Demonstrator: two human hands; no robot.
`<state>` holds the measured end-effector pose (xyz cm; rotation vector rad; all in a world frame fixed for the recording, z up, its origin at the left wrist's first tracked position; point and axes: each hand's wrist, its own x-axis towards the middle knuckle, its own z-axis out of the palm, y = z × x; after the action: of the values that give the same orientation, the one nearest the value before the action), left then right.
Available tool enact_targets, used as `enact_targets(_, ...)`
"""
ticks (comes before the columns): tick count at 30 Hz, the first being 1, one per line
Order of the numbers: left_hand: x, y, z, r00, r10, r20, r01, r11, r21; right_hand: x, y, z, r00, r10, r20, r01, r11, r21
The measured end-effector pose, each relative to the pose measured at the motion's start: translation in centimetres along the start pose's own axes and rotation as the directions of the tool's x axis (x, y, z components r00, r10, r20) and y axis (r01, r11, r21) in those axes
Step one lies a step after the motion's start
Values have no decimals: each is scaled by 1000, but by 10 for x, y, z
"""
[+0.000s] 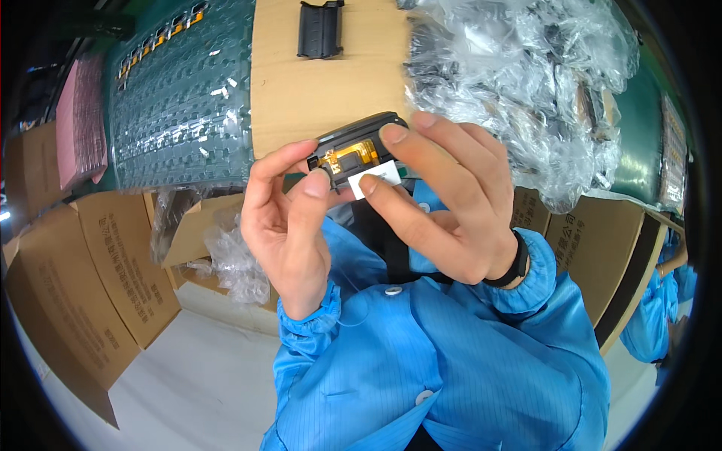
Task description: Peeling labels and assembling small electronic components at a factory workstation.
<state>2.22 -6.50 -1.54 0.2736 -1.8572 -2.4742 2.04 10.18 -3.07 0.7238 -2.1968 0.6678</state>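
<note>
In front of my chest, both hands hold up a small black plastic housing [359, 134] over the near edge of the wooden board. Inside its open face lies an orange flex circuit [353, 156] with a dark rectangular patch. My left hand [289, 218] pinches the housing's left end between thumb and fingers. At the right end, my right hand [459, 199] grips it with the index fingertip on the upper edge. Its thumb presses on a small white rectangular piece [385, 174] along the lower edge. Whether that piece is stuck to the housing, I cannot tell.
A black plastic cradle [320, 31] rests on the wooden board [286, 90]. Left of it lies a clear moulded tray [180, 128], with several orange-and-black parts [162, 37] at its far end. Clear plastic bags [519, 83] pile up at right. Cardboard boxes [90, 278] flank me; another person's blue sleeve [650, 316] shows at far right.
</note>
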Motion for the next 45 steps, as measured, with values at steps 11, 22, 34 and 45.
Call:
enact_targets(11, -8, -9, -2, 956, 222, 192, -232, 972, 33, 9, -3, -14, 884, 466, 43, -457, 840, 293)
enact_targets(22, -2, -8, 17, 965, 200, 169, -201, 980, -12, 20, -3, -27, 784, 608, 124, -614, 732, 296)
enact_targets(34, 5, -8, 30, 991, 119, 60, -111, 987, -112, 10, -14, -11, 543, 832, 111, -671, 351, 653)
enact_targets(45, 16, 1, 48, 991, 116, 62, -105, 982, -157, 24, -11, -4, 393, 877, 278, -540, -25, 841)
